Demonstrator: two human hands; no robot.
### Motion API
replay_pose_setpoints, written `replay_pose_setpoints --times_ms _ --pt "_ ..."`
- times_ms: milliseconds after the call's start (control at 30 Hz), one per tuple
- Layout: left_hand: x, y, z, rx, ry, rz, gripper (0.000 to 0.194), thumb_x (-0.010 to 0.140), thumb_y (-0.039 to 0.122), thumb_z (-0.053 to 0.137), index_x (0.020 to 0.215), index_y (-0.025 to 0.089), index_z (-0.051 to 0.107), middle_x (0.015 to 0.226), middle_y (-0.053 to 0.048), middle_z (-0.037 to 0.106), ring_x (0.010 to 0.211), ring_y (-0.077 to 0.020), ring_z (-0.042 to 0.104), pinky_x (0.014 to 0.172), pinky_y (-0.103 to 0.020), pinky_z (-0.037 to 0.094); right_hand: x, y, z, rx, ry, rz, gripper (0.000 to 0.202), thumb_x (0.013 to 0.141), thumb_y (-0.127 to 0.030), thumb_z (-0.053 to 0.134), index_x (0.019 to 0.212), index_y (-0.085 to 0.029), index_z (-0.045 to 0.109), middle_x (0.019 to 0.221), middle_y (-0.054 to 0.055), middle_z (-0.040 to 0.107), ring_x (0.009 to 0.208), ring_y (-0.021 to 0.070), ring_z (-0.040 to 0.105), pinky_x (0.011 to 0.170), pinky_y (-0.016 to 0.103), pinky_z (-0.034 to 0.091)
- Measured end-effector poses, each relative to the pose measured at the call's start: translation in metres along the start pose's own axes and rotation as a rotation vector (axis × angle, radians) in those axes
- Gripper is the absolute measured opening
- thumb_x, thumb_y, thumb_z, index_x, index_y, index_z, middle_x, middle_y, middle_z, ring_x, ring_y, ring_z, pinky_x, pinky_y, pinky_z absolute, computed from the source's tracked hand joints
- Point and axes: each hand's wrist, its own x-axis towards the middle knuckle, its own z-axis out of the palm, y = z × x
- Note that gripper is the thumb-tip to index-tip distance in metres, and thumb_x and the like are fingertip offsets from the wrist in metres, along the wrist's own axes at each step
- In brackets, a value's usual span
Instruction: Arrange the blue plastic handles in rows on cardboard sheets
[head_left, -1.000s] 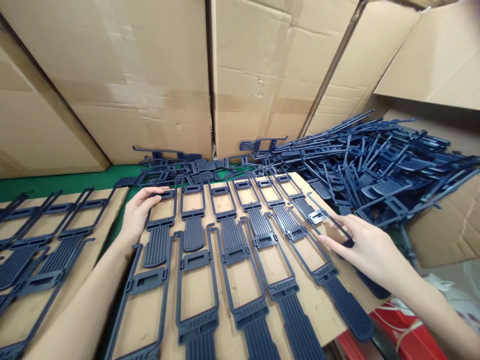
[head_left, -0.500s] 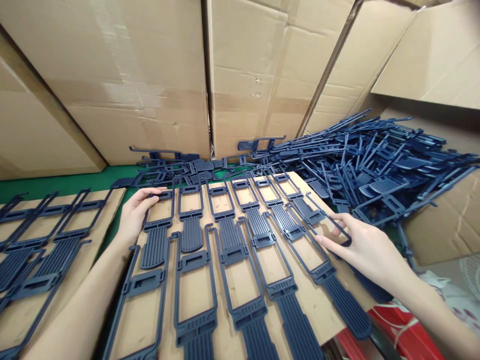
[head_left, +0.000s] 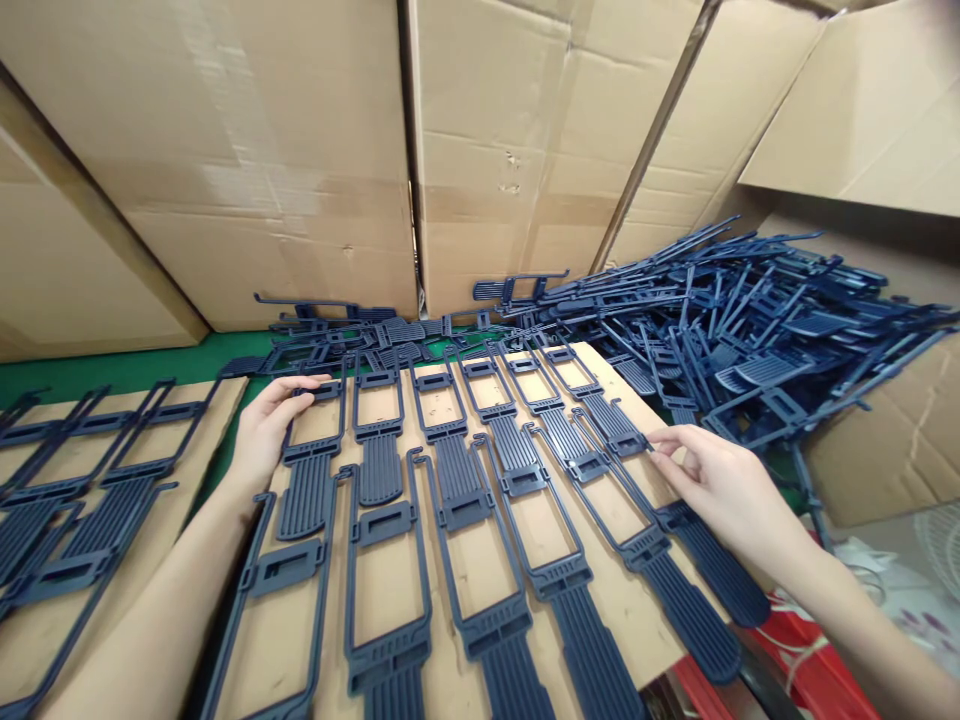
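Observation:
Rows of dark blue plastic frames, each with a ribbed paddle and hooked bars, lie on a brown board (head_left: 465,560). My left hand (head_left: 266,430) is at the far left corner, its thumb and fingers closed on the upper end of a plastic frame (head_left: 311,448). At the board's right edge, my right hand (head_left: 724,485) pinches the side bar of another plastic frame (head_left: 726,570). That frame lies beside the rightmost one of the near row, its paddle jutting past the board's edge. My right fingertips partly cover its bar.
A large tangled pile of similar frames (head_left: 780,310) fills the back right, beside an open carton (head_left: 877,450). More loose frames (head_left: 382,335) lie behind the board. A second loaded board (head_left: 169,510) is at left. Tall cardboard boxes (head_left: 285,150) stand behind. Red material (head_left: 817,670) shows below right.
The frame in my right hand has come down and left, now lying alongside its neighbour. My right fingers have closed from a wider grip to a pinch. My left hand stays in place.

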Motion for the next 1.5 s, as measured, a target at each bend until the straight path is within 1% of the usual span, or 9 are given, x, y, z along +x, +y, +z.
replay_pose_setpoints --times_ms 300,400,633,767,900,1000,1100,1200,1500 --pt "0.005 -0.002 -0.003 0.014 -0.014 0.014 0.026 0.074 0.037 0.058 0.089 0.017 0.061 0.125 -0.008 0.065 0.124 -0.0256 0.054 0.109 -0.038 0.036 -0.004 0.008 -0.013 0.007 0.058 0.006 0.025 0.091 -0.041 0.050 0.093 -0.021 0.064 0.069 -0.001 0.060 0.053 0.0133 0.051 0.058 0.028 0.043" --pt "0.009 0.002 -0.012 0.196 0.019 0.095 0.029 0.077 0.042 0.054 0.094 0.019 0.062 0.121 -0.005 0.065 0.124 -0.0257 0.053 0.111 -0.040 0.033 -0.007 0.017 -0.023 -0.005 0.085 -0.017 0.024 0.091 -0.040 0.050 0.092 -0.021 0.065 0.061 -0.003 0.055 0.049 0.0128 0.048 0.056 0.028 0.042" --pt "0.013 0.057 -0.017 0.716 0.026 0.437 0.026 0.082 0.044 0.051 0.098 0.026 0.061 0.127 -0.001 0.055 0.124 -0.0252 0.050 0.109 -0.044 0.036 -0.014 0.038 -0.046 0.027 0.103 0.022 0.023 0.090 -0.040 0.051 0.090 -0.023 0.067 0.063 -0.001 0.058 0.051 0.0130 0.050 0.052 0.027 0.042" --pt "0.005 0.110 0.025 0.827 -0.284 0.710 0.034 0.084 0.047 0.048 0.107 0.026 0.064 0.128 -0.004 0.054 0.122 -0.0274 0.050 0.110 -0.045 0.032 -0.016 0.048 -0.051 0.045 0.126 0.043 0.025 0.090 -0.042 0.050 0.086 -0.023 0.067 0.065 0.000 0.061 0.051 0.0141 0.051 0.053 0.029 0.044" --pt "-0.032 0.154 0.100 0.798 -0.751 0.840 0.031 0.091 0.041 0.047 0.113 0.029 0.064 0.136 -0.003 0.053 0.124 -0.0256 0.051 0.106 -0.039 0.038 -0.010 0.050 -0.041 0.061 0.104 0.046 0.024 0.091 -0.040 0.050 0.089 -0.023 0.066 0.074 0.002 0.066 0.057 0.0160 0.057 0.056 0.030 0.047" --pt "-0.060 0.160 0.159 0.788 -1.007 0.955 0.030 0.093 0.037 0.049 0.117 0.025 0.063 0.141 -0.007 0.050 0.131 -0.0261 0.045 0.111 -0.042 0.032 0.002 0.047 -0.027 0.064 0.121 0.002 0.022 0.092 -0.036 0.049 0.094 -0.022 0.064 0.095 0.006 0.069 0.081 0.0212 0.065 0.076 0.035 0.052" --pt "-0.071 0.143 0.205 0.730 -1.050 1.017 0.041 0.094 0.043 0.050 0.129 0.022 0.056 0.148 -0.011 0.043 0.138 -0.0267 0.037 0.116 -0.045 0.023 0.020 0.045 -0.010 0.094 0.184 -0.075 0.024 0.092 -0.034 0.047 0.106 -0.020 0.061 0.121 0.011 0.062 0.112 0.0259 0.059 0.098 0.043 0.045" --pt "-0.069 0.119 0.232 0.706 -1.025 0.985 0.054 0.092 0.050 0.052 0.137 0.022 0.049 0.156 -0.013 0.030 0.144 -0.0299 0.025 0.118 -0.052 0.014 0.037 0.049 0.004 0.053 0.196 -0.110 0.030 0.091 -0.031 0.047 0.116 -0.018 0.057 0.125 0.014 0.059 0.118 0.0282 0.055 0.101 0.046 0.043" --pt "-0.066 0.101 0.235 0.659 -1.025 0.860 0.057 0.091 0.054 0.049 0.142 0.028 0.044 0.157 -0.009 0.027 0.146 -0.0305 0.020 0.118 -0.056 0.011 0.055 0.059 0.018 -0.091 0.136 -0.093 0.028 0.089 -0.023 0.046 0.114 -0.017 0.057 0.107 0.012 0.068 0.103 0.0297 0.061 0.089 0.049 0.042"
